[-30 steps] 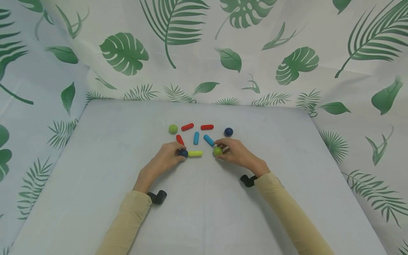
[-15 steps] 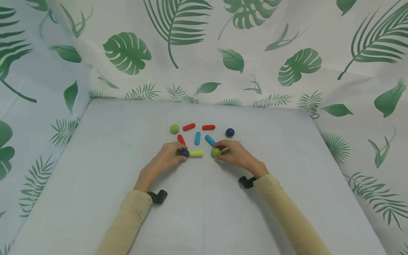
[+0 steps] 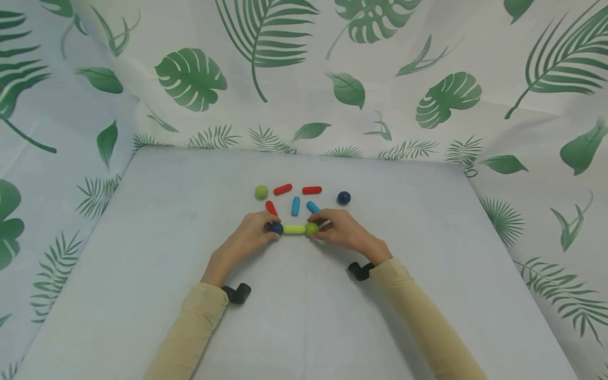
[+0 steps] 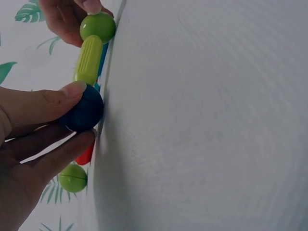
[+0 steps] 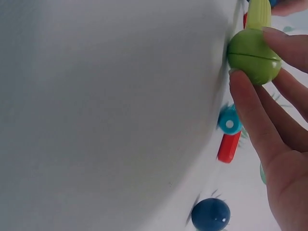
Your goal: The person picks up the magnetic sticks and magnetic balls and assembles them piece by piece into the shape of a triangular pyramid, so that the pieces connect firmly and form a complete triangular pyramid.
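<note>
My left hand pinches a dark blue ball between thumb and fingers. A ribbed yellow-green rod runs from that ball to a green ball, its ends right at both. My right hand holds the green ball with thumb and fingertips. Just behind the hands lie a red rod, a blue rod and a second blue rod, partly covered by the right fingers. Both hands are low over the white table.
Farther back lie another green ball, a red rod, a second red rod and another dark blue ball. A leaf-patterned backdrop rises behind the table and along its sides.
My right hand has moved left with the green ball, bringing it up to the yellow-green rod's right end. The left hand keeps its hold on the dark blue ball at the other end.
</note>
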Available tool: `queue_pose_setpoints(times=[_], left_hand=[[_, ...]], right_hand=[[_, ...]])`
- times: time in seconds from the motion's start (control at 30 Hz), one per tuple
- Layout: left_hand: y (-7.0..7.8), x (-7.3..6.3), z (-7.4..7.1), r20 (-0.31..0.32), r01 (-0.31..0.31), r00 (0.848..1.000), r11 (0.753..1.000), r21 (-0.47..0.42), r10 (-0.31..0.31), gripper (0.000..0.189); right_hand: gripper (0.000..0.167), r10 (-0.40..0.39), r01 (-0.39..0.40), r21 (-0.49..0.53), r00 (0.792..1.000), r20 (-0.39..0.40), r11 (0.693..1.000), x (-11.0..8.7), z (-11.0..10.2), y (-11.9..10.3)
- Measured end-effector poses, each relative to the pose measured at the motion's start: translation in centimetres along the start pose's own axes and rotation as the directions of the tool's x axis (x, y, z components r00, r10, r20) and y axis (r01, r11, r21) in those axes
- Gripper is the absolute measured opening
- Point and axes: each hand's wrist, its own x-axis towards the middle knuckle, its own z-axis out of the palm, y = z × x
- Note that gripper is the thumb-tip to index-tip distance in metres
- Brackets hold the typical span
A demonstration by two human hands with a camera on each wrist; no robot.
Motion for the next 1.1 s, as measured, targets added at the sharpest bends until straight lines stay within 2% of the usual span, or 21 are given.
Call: queue_pose_setpoints(times=[0.23, 0.53, 0.87, 1.1], left_hand=[[-0.1, -0.1, 0.1, -0.01, -0.003, 1.0, 1.0, -0.007, 0.003, 0.04], [-0.4, -0.1, 0.4, -0.075, 0.016, 0.997, 0.999, -0.045, -0.019, 0.04], [-0.4, -0.1, 0.5, -0.088, 0.05, 0.995, 0.997, -0.057, -0.055, 0.04], [-0.5, 0.1, 0.6, -0.079, 0.061, 0.995, 0.996, -0.066, -0.066, 0.041]], right_hand=[[0.034, -0.01, 0.01, 0.01, 1.0, 0.001, 1.0, -0.2, 0.1, -0.1], [0.023, -0.021, 0.02, 0.046, 1.0, 0.019, 0.999, -0.8, 0.1, -0.3], [0.018, -0.029, 0.026, 0.037, 0.995, 0.097, 0.999, -1.3, 0.5, -1.4], [0.017, -0.058, 0.059, 0.0, 0.995, 0.076, 0.998, -1.4, 0.5, -1.5]])
